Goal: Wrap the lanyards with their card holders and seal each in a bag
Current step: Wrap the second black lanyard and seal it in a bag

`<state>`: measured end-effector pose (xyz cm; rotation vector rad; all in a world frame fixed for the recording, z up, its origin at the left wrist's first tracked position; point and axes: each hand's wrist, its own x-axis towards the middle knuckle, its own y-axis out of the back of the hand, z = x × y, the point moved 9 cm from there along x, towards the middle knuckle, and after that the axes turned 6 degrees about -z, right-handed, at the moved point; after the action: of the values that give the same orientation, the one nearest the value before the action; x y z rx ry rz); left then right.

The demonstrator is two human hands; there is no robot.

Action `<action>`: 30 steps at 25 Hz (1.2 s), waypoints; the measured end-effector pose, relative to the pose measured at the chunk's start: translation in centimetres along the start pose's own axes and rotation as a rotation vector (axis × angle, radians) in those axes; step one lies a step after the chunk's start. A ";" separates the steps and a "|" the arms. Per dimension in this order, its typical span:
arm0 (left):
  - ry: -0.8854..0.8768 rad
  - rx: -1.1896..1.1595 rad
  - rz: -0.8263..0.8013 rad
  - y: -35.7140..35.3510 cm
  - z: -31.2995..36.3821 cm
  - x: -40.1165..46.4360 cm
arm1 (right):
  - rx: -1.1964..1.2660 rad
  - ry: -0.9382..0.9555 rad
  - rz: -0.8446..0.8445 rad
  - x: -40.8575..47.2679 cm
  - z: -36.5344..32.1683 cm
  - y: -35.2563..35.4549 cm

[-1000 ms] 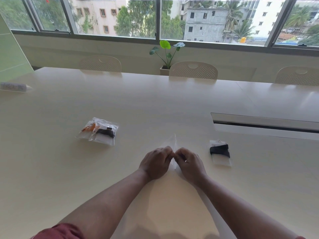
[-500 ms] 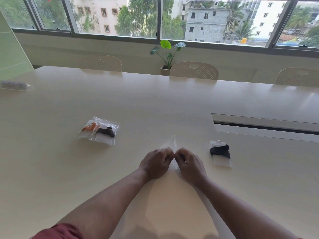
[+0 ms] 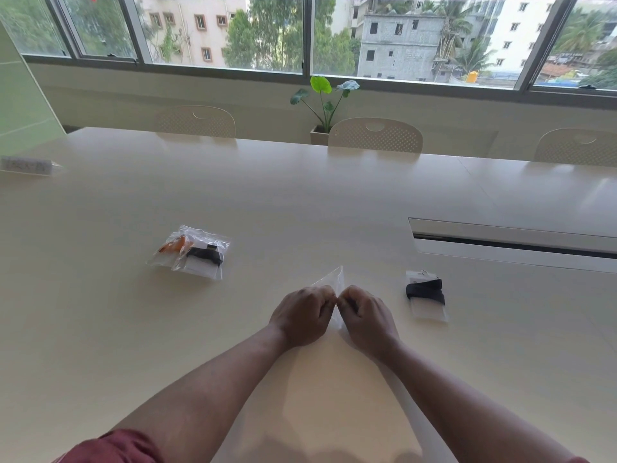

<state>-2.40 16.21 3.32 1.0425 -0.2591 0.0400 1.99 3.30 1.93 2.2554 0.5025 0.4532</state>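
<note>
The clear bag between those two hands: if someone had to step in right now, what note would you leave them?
Left hand and right hand: each has a grip on the empty clear bag, pinching at its mouth, apparently to open it.
Done: two sealed bags lie to the left, one with an orange lanyard, one with a black.
Left: the wrapped black lanyard and card holder, lying unbagged on the table to the right, goes into this bag, then seal it.
</note>
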 end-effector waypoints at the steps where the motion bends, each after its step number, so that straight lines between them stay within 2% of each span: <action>1: 0.003 -0.004 0.007 0.1 0.0 0.0 | 0.005 -0.001 0.004 0.0 0.0 0.1; 10: 0.024 -0.005 0.068 0.7 0.0 -0.4 | 0.074 -0.003 0.093 -0.3 -0.1 0.8; 16: 0.015 0.042 0.102 1.2 0.5 -0.8 | 0.066 -0.002 0.091 -0.5 -0.3 0.8; 26: 0.128 0.090 0.248 2.7 -0.1 -1.4 | 0.179 -0.143 0.374 -1.5 1.0 3.7; 30: 0.124 0.066 0.256 2.8 -0.1 -1.4 | 0.228 -0.131 0.391 -1.5 1.2 3.6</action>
<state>-4.16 17.81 5.31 1.0624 -0.2783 0.3454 2.02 -0.45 3.63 2.5941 0.0419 0.4551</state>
